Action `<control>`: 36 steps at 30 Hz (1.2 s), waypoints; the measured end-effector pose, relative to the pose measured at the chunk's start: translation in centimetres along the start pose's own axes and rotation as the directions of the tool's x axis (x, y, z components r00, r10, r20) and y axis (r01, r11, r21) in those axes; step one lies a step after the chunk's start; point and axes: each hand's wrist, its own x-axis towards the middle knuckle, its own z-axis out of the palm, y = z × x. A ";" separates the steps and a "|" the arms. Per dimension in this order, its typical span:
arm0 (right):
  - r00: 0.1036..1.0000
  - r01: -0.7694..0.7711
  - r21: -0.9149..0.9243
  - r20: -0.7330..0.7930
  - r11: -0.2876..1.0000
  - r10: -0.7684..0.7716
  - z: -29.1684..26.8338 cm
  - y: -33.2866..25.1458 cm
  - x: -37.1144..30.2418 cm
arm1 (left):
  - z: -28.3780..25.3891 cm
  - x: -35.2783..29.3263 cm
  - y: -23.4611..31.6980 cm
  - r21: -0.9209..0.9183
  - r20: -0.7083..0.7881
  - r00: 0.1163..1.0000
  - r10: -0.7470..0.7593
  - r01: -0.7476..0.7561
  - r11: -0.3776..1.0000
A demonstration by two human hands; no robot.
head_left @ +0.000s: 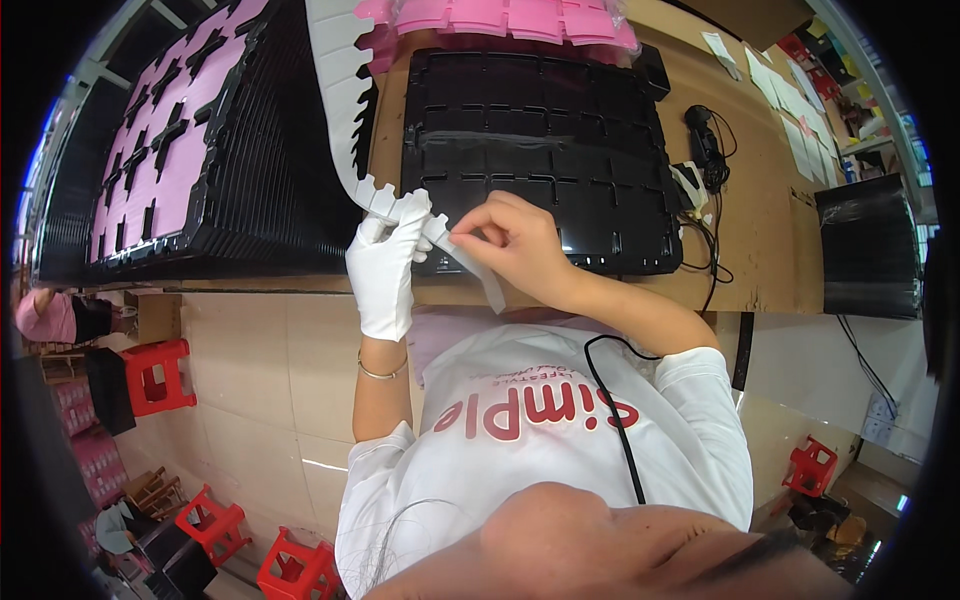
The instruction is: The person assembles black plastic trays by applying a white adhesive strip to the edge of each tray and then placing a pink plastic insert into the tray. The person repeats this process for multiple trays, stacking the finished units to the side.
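Observation:
A long white strip (338, 100) with a row of notched tabs curves down from the far edge to my hands. In a white glove, my left hand (385, 265) is closed round the strip near its lower end. My bare right hand (515, 240) pinches with thumb and forefinger at the strip just right of the glove; the exact spot between the fingertips is hidden. Below the hands dangles a pale, translucent tail (485, 280). Both hands are over the near left corner of a black plastic tray (560, 110) with raised cross-shaped ridges.
To the left rises a tall stack of black trays (270, 130), topped with a pink sheet (150, 110). Pink pieces (500, 18) lie beyond the tray. At right are a black corded device (704, 140) and white papers (800, 110). A red stool (158, 375) stands behind; another person (55, 318) is at far left.

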 end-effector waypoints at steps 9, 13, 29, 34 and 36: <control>0.914 0.057 -0.130 0.407 0.990 0.001 0.5 2.9 4.8 | -3.8 0.2 -1.1 0.132 -0.092 0.995 0.041 -0.029 0.991; 0.926 0.071 -0.312 0.374 0.948 0.054 1.8 3.3 4.8 | -3.1 -0.4 -1.0 0.147 -0.082 0.997 0.008 0.004 0.989; 0.841 -0.539 0.716 0.424 0.444 0.336 -3.0 2.3 2.2 | -2.4 0.3 -1.3 0.017 -0.006 0.998 -0.057 0.057 0.998; 0.810 -0.585 0.525 0.354 0.618 0.467 -1.9 -0.7 0.1 | 1.3 -0.9 -0.7 0.002 0.119 0.992 -0.033 0.033 0.999; 0.917 -0.397 0.408 0.129 0.822 0.379 -1.6 0.0 -0.7 | 2.2 -0.9 -0.8 -0.038 0.174 0.985 -0.008 0.015 0.999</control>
